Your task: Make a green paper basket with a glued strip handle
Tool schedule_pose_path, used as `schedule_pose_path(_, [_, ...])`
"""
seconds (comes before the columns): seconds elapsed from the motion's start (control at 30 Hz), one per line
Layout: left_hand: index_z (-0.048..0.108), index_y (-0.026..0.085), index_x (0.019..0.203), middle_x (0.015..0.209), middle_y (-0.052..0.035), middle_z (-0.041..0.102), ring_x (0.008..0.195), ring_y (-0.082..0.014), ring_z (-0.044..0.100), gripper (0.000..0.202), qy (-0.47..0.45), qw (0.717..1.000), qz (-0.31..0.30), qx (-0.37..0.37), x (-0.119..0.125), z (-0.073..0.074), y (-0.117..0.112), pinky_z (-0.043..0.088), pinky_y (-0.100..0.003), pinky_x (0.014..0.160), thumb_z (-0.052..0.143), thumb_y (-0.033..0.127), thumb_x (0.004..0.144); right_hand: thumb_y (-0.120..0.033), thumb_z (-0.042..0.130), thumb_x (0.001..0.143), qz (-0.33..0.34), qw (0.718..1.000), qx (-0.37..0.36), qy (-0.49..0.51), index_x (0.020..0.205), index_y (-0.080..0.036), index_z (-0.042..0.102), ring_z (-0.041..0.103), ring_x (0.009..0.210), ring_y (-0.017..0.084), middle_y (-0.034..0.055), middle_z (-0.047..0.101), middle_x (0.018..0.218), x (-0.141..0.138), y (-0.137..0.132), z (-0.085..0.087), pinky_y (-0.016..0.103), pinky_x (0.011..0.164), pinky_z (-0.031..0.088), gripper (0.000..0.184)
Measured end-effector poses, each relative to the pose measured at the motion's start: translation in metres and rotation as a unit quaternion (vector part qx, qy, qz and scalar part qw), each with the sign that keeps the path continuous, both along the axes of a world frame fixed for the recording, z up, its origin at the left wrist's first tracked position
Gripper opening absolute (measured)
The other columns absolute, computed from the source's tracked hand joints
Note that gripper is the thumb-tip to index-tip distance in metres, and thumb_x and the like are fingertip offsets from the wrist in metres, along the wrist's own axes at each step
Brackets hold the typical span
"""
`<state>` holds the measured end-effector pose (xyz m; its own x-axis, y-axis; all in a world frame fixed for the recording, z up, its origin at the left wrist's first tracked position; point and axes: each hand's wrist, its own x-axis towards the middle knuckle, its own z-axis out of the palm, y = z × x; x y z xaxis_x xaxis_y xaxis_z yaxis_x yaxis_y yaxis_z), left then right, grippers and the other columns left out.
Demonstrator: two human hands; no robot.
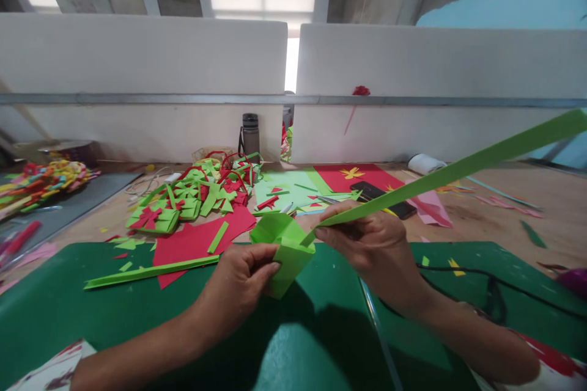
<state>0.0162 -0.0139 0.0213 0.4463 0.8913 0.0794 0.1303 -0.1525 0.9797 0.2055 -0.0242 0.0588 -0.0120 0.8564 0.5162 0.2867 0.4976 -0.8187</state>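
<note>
My left hand point(245, 278) pinches the left side of a small light-green folded paper basket point(288, 259), held above the green mat. A long green paper strip point(440, 180) is gripped between the thumb and fingers of my right hand point(369, 244). The strip's near end meets the basket's rim at the right; whether it is fixed there I cannot tell. Its far end rises towards the right edge of the view. Another folded green strip point(151, 273) lies on the mat, left of my left hand.
Behind my hands lie a pile of green paper baskets point(197, 195) with red bows, red paper point(188, 244), a black phone point(385, 200) and a dark bottle point(250, 134). White panels point(147, 55) stand at the back. A black cord point(499, 278) runs across the right.
</note>
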Motion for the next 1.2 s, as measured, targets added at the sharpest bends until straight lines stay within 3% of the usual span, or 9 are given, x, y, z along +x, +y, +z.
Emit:
schedule_pose_path(0.53, [0.071,0.019,0.099,0.079,-0.0028,0.070,0.068,-0.0154,0.061,0.027,0.006,1.000,-0.002,0.011,0.0011,-0.0041,0.0001,0.050,-0.023,0.061,0.053,0.023,0.080,-0.011,0.067,0.069,0.016,1.000,0.004,-0.026,0.079,-0.019,0.063,0.057,0.056,0.009,-0.0037,0.063,0.065,-0.0007,0.0030,-0.0027,0.019,0.050,0.046,0.013])
schedule_pose_path(0.83, [0.070,0.018,0.100,0.080,-0.0041,0.070,0.071,-0.0175,0.062,0.027,0.005,1.000,0.001,0.006,0.0023,-0.0080,-0.0009,0.053,-0.028,0.065,0.053,0.026,0.080,-0.015,0.065,0.070,0.057,0.998,-0.036,-0.008,0.082,-0.018,0.061,0.059,0.059,0.011,-0.0025,0.062,0.066,0.0007,0.0025,-0.0035,0.022,0.053,0.047,0.013])
schedule_pose_path(1.2, [0.071,0.018,0.097,0.073,-0.0022,0.067,0.063,-0.0139,0.058,0.025,0.010,1.000,-0.007,0.023,0.0051,-0.0078,-0.0019,0.049,-0.023,0.058,0.053,0.025,0.080,-0.013,0.065,0.070,0.060,0.997,-0.040,0.037,0.081,-0.019,0.060,0.060,0.061,0.010,-0.0029,0.064,0.069,-0.0055,0.0008,-0.0068,0.020,0.053,0.048,0.014])
